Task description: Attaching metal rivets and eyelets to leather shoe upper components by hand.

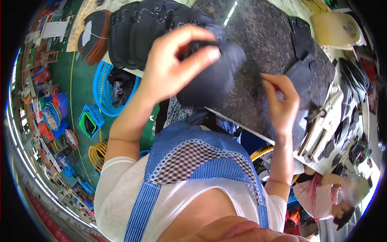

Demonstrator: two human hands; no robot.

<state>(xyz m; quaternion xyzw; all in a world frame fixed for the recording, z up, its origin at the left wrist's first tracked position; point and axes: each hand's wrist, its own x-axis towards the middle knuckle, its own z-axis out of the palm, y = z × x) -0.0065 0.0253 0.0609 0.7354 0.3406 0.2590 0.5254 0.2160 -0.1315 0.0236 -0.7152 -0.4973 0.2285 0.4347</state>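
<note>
My left hand (169, 66) is closed, thumb against fingers, on a black rounded cut piece (209, 82) that looks like a shoe upper part. That piece is blurred by motion and hangs over the near edge of the dark speckled stone tabletop (262, 36). Beyond it, a row of overlapping black pieces (135, 40) lies at the back left. My right hand (282, 101) hovers above the right part of the tabletop, thumb and forefinger pinched together. Whatever sits in that pinch, if anything, is too small to make out. Past it lie a few black pieces (302, 74).
A brown and black stack (94, 36) stands at the left corner. Below it is a blue basket (98, 90) holding dark items. A yellowish plastic container (332, 28) stands at the far right. Tools and black scraps crowd the right side, where another person (318, 193) sits.
</note>
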